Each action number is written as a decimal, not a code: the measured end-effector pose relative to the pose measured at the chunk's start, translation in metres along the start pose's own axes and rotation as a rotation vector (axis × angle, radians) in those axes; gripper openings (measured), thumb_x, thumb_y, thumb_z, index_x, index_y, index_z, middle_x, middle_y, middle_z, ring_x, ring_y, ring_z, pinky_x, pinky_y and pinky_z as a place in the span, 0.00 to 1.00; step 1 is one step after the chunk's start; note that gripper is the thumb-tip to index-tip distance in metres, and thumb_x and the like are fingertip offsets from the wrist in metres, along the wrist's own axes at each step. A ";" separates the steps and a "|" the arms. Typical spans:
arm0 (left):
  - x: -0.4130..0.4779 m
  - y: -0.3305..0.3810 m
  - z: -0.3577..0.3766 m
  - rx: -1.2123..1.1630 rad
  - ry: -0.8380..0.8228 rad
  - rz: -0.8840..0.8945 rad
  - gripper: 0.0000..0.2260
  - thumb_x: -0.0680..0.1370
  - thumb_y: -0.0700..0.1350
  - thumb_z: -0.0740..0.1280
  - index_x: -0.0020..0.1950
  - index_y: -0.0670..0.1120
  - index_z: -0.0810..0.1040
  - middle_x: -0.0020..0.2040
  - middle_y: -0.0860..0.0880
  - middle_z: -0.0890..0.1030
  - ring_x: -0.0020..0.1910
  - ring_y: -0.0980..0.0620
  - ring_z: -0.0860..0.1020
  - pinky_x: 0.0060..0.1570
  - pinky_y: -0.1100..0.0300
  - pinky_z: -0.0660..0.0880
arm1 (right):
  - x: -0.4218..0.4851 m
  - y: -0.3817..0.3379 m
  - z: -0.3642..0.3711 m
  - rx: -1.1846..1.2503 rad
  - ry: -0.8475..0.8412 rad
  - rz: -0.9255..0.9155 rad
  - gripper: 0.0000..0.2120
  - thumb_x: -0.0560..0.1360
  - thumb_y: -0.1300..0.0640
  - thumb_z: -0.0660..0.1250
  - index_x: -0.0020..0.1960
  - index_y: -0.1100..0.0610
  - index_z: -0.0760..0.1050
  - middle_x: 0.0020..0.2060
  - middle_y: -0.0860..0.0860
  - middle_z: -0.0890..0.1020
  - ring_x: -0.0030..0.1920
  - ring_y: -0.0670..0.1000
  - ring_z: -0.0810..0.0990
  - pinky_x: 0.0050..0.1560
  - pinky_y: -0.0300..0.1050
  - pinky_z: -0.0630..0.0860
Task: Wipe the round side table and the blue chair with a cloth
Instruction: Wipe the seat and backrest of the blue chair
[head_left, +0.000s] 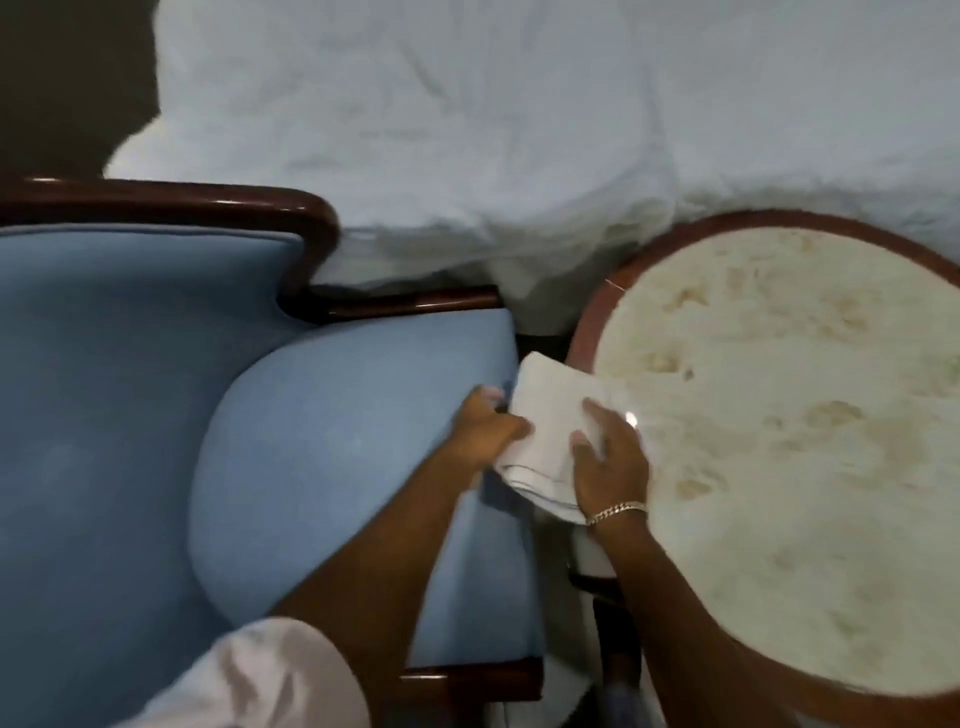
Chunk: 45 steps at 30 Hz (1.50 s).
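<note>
Head view: your left hand (488, 426) has its fingers curled round the left edge of the folded white terry cloth (553, 415). Your right hand (610, 457) (gold chain bracelet (615, 512) on the wrist) lies over its right side, fingers bent onto it, holding it. The cloth sits over the gap between the blue upholstered wood-framed chair (337, 441) and the round cream-topped, wood-rimmed side table (779, 415), overlapping the table's left rim. Rumpled white bedding (519, 130) lies beyond.

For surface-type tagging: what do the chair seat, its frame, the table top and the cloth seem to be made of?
Chair seat: blue woven upholstery, matte, fine-textured.
Frame: dark wood, glossy varnish with highlights.
Table top: pale mottled stone, perhaps marble, with a slight sheen; could be imitation.
Cloth: soft white textile, folded layers showing.
</note>
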<state>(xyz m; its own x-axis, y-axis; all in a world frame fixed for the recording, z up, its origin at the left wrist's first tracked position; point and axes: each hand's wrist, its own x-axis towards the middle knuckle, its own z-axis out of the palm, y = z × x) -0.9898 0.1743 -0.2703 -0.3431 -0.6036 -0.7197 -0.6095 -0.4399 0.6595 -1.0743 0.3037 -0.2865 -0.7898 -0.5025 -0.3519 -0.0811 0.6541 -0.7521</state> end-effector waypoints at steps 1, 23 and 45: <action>-0.002 -0.008 -0.039 -0.020 -0.018 -0.009 0.23 0.72 0.34 0.74 0.65 0.43 0.73 0.56 0.42 0.79 0.48 0.46 0.81 0.45 0.55 0.78 | -0.013 -0.011 0.013 0.010 -0.069 -0.060 0.19 0.76 0.64 0.67 0.67 0.58 0.76 0.67 0.59 0.77 0.67 0.60 0.75 0.71 0.55 0.70; -0.003 -0.152 -0.158 1.218 0.388 0.387 0.31 0.79 0.66 0.50 0.81 0.59 0.58 0.82 0.38 0.59 0.76 0.28 0.64 0.65 0.28 0.66 | -0.025 0.000 0.129 -0.829 -0.409 -0.433 0.33 0.81 0.40 0.48 0.81 0.47 0.40 0.82 0.54 0.41 0.81 0.59 0.40 0.77 0.69 0.52; -0.084 -0.209 -0.122 1.531 -0.041 0.721 0.44 0.70 0.60 0.67 0.82 0.61 0.50 0.83 0.37 0.49 0.79 0.25 0.55 0.67 0.24 0.64 | -0.019 0.014 0.136 -0.787 -0.391 -0.470 0.34 0.81 0.41 0.49 0.80 0.48 0.36 0.81 0.55 0.38 0.81 0.61 0.37 0.75 0.74 0.47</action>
<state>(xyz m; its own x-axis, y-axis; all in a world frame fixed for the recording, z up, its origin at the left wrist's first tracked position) -0.7459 0.2359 -0.3213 -0.8418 -0.3521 -0.4092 -0.4059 0.9125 0.0499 -0.9777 0.2457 -0.3661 -0.3296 -0.8648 -0.3787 -0.8259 0.4585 -0.3282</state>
